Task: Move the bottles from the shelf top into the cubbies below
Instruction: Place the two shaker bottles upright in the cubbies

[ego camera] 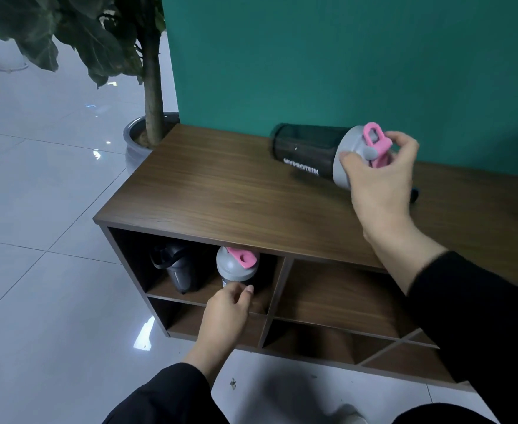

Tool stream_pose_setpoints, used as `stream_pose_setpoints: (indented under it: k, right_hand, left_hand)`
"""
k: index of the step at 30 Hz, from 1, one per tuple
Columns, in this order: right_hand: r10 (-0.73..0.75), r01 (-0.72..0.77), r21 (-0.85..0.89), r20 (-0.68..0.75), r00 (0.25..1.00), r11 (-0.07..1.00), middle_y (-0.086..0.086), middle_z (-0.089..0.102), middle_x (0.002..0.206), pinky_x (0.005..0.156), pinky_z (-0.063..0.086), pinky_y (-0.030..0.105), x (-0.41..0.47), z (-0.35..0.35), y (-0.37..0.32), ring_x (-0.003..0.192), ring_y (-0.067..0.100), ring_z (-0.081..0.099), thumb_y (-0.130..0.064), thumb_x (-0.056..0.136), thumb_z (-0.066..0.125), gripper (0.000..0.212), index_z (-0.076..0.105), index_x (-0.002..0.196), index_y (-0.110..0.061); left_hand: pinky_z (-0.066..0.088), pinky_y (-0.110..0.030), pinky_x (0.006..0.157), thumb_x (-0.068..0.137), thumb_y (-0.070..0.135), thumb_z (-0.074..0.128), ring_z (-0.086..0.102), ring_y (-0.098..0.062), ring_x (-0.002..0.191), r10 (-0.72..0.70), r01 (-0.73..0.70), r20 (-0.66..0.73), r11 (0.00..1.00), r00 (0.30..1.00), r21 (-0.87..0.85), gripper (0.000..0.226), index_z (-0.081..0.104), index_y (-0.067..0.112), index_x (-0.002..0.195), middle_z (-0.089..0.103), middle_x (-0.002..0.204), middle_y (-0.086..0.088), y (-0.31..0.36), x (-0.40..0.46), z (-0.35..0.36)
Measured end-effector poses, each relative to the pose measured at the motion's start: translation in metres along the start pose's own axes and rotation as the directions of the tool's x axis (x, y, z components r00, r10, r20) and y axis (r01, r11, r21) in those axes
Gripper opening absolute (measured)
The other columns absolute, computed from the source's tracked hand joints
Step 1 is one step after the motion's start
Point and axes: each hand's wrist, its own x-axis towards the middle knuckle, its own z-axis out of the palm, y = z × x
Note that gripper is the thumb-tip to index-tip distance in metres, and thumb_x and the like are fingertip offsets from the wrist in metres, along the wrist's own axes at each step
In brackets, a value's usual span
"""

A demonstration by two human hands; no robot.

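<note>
Head view: the right hand (380, 175) grips the grey lid of a dark bottle (308, 153) that lies tilted on its side above the shelf top (221, 191). The left hand (225, 310) pinches a grey-lidded bottle (236, 267) standing in the upper left cubby (129, 255), beside a black bottle (176, 267).

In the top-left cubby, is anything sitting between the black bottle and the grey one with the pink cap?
No. In the head view the black bottle and grey bottle stand apart in the cubby, with only bare shelf board between them.
</note>
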Motion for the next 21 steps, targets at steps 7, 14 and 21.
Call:
stream_pose_setpoints:
  k: [7,14,21]
  right_hand:
    - [-0.168,0.224,-0.121,0.358,0.918,0.967,-0.030,0.066,0.107,0.076,0.045,0.003,-0.107,-0.122,-0.061,0.097,-0.008,0.063,-0.019,0.061,0.078,0.058,0.058,0.113,-0.037]
    - [0.012,0.117,-0.268,0.434,0.901,0.956,-0.019,0.064,0.127,0.092,0.047,0.013,-0.170,-0.151,0.014,0.118,-0.001,0.060,-0.060,0.033,0.091,0.095,0.057,0.121,-0.052]
    - [0.285,-0.301,-0.005,0.334,0.898,0.954,-0.028,0.068,0.111,0.073,0.057,0.014,-0.202,-0.145,0.095,0.110,0.006,0.065,-0.024,0.019,0.100,0.113,0.053,0.121,-0.037]
  left_hand:
    - [0.053,-0.032,0.051,0.101,0.054,0.043,0.069,-0.026,0.061,-0.152,0.317,0.286,0.609,0.946,-0.727,0.051,0.069,0.009,0.108,0.074,0.086,-0.011,0.032,-0.065,0.004]
    - [0.061,-0.034,0.066,0.091,0.055,0.055,0.074,-0.025,0.076,-0.058,0.610,0.664,0.463,0.745,-0.644,0.064,0.066,0.008,0.133,0.077,0.115,-0.016,0.034,-0.090,0.044]
    - [0.062,-0.035,0.060,0.089,0.046,0.069,0.067,-0.027,0.066,-0.294,0.654,0.598,0.494,0.746,-0.573,0.061,0.065,0.002,0.131,0.072,0.090,-0.017,0.021,-0.064,0.072]
